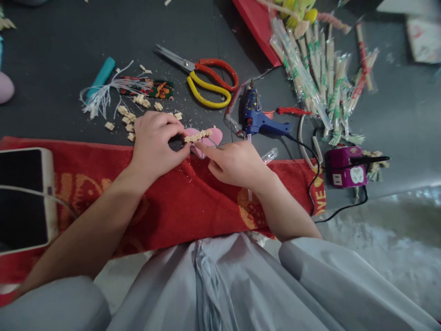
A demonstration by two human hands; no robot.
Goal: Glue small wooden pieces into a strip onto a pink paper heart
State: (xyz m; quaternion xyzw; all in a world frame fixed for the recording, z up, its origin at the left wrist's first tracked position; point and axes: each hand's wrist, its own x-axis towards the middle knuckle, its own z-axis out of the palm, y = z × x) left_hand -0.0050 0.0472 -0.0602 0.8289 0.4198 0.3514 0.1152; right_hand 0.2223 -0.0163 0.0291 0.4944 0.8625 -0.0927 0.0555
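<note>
My left hand (155,140) pinches one end of a short strip of small cream wooden pieces (198,135), which lies across a pink heart-shaped piece (212,136) on the dark table. My right hand (236,163) is curled, its forefinger pressing on the pink heart's lower edge just beside the strip. Several loose cream wooden bits (129,117) lie scattered just left of my left hand. Both forearms rest over a red cloth (179,202).
A blue glue gun (258,120) lies just beyond my right hand, its black cord running to a purple power socket (344,168). Scissors with red and yellow handles (206,78), wrapped sticks (317,73), a teal tube (101,76) with white threads, and a phone (24,197) at left.
</note>
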